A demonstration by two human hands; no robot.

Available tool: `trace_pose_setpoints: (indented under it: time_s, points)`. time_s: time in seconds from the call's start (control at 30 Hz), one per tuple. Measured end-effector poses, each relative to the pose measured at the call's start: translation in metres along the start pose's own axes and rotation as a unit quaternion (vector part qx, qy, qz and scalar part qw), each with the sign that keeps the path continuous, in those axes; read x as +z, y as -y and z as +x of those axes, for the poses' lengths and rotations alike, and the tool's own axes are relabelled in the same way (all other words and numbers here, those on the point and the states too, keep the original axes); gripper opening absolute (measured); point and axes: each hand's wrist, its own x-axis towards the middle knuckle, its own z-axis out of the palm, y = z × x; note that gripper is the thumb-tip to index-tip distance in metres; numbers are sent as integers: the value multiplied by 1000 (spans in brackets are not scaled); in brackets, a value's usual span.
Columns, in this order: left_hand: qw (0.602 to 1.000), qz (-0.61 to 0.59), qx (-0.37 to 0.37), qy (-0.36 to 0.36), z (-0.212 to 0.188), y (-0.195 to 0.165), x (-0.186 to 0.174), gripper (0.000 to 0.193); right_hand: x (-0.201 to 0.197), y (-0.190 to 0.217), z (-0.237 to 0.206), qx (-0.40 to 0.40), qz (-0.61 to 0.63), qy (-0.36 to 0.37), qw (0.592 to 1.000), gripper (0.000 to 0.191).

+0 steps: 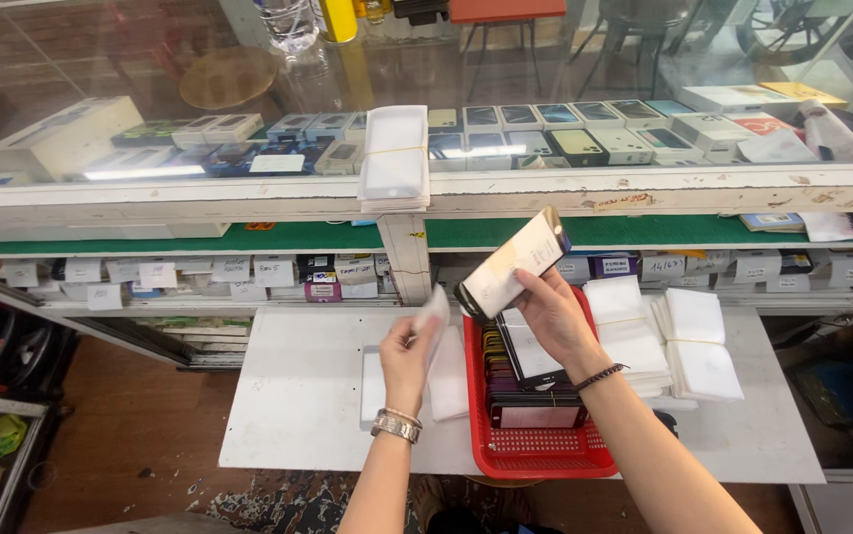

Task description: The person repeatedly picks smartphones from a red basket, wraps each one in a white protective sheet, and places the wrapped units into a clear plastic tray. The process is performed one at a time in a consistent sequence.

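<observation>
My right hand [557, 314] holds a smartphone [513, 264] tilted up above a red plastic basket [535, 457], its pale screen catching glare. My left hand [408, 348] pinches a small white cloth or sheet [434, 305] just left of the phone, over the white table [298, 396]. The basket holds several phones standing in a row [530, 381]. More white sheets [446, 374] lie on the table beside the basket under my left hand.
Stacks of white sheets bound with bands [698, 341] lie right of the basket. A glass display counter [584, 129] with boxed phones runs across the back, with one white stack [395, 153] on top. Labelled items fill the shelf [199, 272] under it.
</observation>
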Motion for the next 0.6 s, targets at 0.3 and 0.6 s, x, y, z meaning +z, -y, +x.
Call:
trace_pose_setpoints:
  time_s: [0.3,0.6]
  points:
    - [841,-512,-159,-69,-1,5,-14,40,8,-40,-21,241,-108,-21,964,43]
    - [790,-579,-161,-119,-24,21,-30,43,-4,-47,-12,286,-156,27,945,47]
